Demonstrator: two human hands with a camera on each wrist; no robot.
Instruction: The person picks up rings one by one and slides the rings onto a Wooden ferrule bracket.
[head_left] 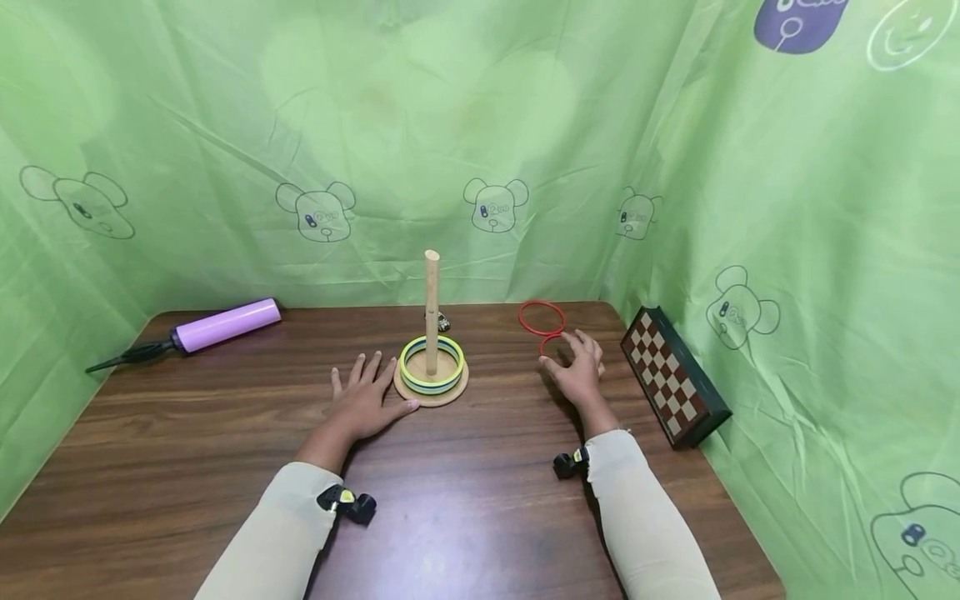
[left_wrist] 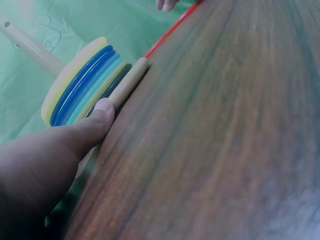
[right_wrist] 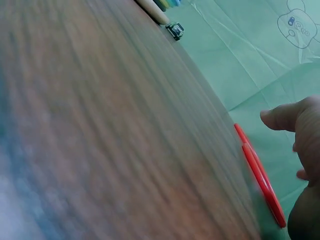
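Note:
My left hand (head_left: 365,406) lies spread on the table, its thumb at the edge of a round wooden base (head_left: 431,402). From that base rises a wooden peg (head_left: 431,292), ringed by a stack of yellow, blue and other coloured rings (left_wrist: 82,82). The left wrist view has the thumb (left_wrist: 102,112) pressed against the base's side. Over to the right, my right hand (head_left: 579,375) hovers at two overlapping red rings (right_wrist: 262,180). Its thumb (right_wrist: 280,117) stands apart from the fingers, with a gap to the rings. The nearer red ring (head_left: 542,343) is partly hidden by this hand.
A purple hand pump (head_left: 228,325) with a black nozzle lies at the back left. Right of the right hand, a folded chessboard case (head_left: 667,379) stands on its side. Behind the peg sits a small metallic object (head_left: 443,322). Green cloth (head_left: 405,167) encloses the table.

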